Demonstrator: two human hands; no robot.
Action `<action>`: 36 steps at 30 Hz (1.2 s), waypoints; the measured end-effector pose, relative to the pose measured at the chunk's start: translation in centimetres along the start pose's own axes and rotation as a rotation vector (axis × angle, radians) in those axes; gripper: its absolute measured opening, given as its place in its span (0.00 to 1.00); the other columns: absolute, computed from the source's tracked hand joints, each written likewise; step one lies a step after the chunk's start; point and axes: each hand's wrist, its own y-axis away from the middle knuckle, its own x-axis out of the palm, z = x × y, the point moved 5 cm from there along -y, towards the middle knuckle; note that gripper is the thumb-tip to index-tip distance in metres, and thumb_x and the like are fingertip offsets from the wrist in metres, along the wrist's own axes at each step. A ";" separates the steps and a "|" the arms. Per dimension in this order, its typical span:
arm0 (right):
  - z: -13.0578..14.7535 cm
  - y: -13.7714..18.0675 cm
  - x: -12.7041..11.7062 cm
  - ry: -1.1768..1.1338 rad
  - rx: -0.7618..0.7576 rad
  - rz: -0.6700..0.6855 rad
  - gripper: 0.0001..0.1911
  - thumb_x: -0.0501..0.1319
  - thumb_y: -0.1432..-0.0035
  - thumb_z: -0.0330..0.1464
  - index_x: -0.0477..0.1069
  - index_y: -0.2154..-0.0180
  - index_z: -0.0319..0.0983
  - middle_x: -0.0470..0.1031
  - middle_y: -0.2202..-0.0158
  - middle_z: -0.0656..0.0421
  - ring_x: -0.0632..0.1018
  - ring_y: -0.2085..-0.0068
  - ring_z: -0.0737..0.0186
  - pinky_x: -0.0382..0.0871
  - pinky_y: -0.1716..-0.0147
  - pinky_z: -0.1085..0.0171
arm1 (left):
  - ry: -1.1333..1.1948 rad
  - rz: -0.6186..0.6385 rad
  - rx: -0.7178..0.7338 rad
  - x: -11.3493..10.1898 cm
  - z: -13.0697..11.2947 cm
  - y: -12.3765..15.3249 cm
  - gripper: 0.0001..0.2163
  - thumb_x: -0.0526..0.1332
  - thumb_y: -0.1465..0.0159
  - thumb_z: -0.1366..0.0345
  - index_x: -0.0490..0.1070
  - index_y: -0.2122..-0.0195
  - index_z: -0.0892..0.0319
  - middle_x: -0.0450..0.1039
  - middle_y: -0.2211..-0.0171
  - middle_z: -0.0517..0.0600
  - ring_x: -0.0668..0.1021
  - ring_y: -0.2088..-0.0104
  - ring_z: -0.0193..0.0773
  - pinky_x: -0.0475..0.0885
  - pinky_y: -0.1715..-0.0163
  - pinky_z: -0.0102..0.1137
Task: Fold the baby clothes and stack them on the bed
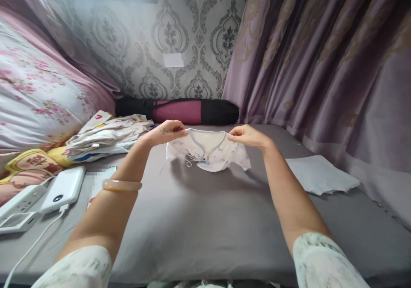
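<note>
A small white baby shirt (212, 155) with a blue-edged neckline and thin tie strings hangs between my two hands. My left hand (169, 132) pinches it at one shoulder, beside the collar. At the opposite shoulder, my right hand (248, 136) grips the cloth between thumb and fingers. The shirt is held up over the grey sheet (205, 224), where a shadow falls beneath it. Its short sleeves droop outward on both sides.
Crumpled clothes (109, 136) lie at the left, near a white power bank (64, 189), a power strip (22, 200) and a phone (101, 181). Folded white cloth (321, 174) rests at the right. A black and pink rolled bag (178, 111) lies along the wall.
</note>
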 end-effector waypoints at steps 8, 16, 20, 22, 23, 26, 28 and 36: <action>3.5 0.1 -2.6 0.127 -0.098 -0.137 0.17 0.67 0.54 0.47 0.77 0.73 0.39 0.75 0.76 0.61 0.71 0.74 0.65 0.62 0.75 0.67 | -0.040 -0.091 0.007 -3.3 -1.6 -0.4 0.17 0.66 0.47 0.49 0.75 0.71 0.60 0.72 0.76 0.47 0.72 0.75 0.32 0.66 0.77 0.25; 6.6 -0.2 -4.7 0.347 -0.233 -0.303 0.18 0.63 0.46 0.48 0.78 0.71 0.40 0.74 0.74 0.59 0.72 0.70 0.61 0.65 0.67 0.62 | -0.149 -0.382 0.058 -5.6 -4.1 -0.7 0.15 0.64 0.43 0.53 0.78 0.68 0.61 0.71 0.75 0.48 0.72 0.72 0.36 0.68 0.69 0.30; 7.9 0.1 -5.0 0.538 -0.394 -0.526 0.17 0.59 0.38 0.45 0.79 0.66 0.41 0.75 0.56 0.53 0.73 0.54 0.53 0.63 0.53 0.56 | -0.392 -0.703 0.224 -6.4 -5.7 -0.8 0.11 0.63 0.40 0.57 0.78 0.68 0.59 0.72 0.64 0.51 0.72 0.58 0.42 0.67 0.53 0.37; 8.1 0.1 -4.6 0.626 -0.434 -0.561 0.18 0.56 0.35 0.44 0.79 0.65 0.41 0.73 0.51 0.52 0.70 0.50 0.51 0.61 0.50 0.52 | -0.467 -0.766 0.253 -6.2 -6.0 -1.0 0.10 0.63 0.39 0.56 0.78 0.69 0.57 0.71 0.57 0.52 0.68 0.51 0.46 0.61 0.46 0.43; 8.0 0.0 -4.2 0.677 -0.441 -0.529 0.18 0.56 0.35 0.44 0.79 0.65 0.42 0.73 0.50 0.52 0.69 0.49 0.50 0.59 0.49 0.51 | -0.498 -0.725 0.251 -5.9 -5.9 -1.3 0.10 0.64 0.40 0.55 0.77 0.70 0.57 0.71 0.55 0.52 0.66 0.48 0.48 0.59 0.44 0.46; 7.7 -0.6 -3.5 0.782 -0.434 -0.488 0.17 0.55 0.34 0.43 0.80 0.65 0.44 0.73 0.49 0.53 0.67 0.47 0.48 0.56 0.47 0.48 | -0.513 -0.646 0.215 -5.1 -4.9 -2.2 0.10 0.65 0.40 0.54 0.78 0.71 0.54 0.71 0.53 0.51 0.64 0.46 0.49 0.56 0.43 0.47; 7.4 -1.0 -3.7 0.801 -0.401 -0.565 0.16 0.55 0.34 0.42 0.80 0.63 0.45 0.72 0.49 0.54 0.66 0.46 0.48 0.55 0.47 0.47 | -0.472 -0.692 0.159 -5.2 -3.9 -2.4 0.10 0.64 0.40 0.53 0.78 0.69 0.53 0.71 0.52 0.50 0.64 0.46 0.48 0.57 0.43 0.45; 6.6 -2.1 -3.2 0.872 -0.299 -0.636 0.16 0.54 0.33 0.41 0.79 0.64 0.44 0.73 0.50 0.54 0.66 0.47 0.48 0.49 0.44 0.43 | -0.478 -0.704 0.001 -5.1 -2.2 -3.0 0.11 0.65 0.41 0.51 0.80 0.69 0.52 0.71 0.51 0.50 0.66 0.45 0.49 0.61 0.44 0.43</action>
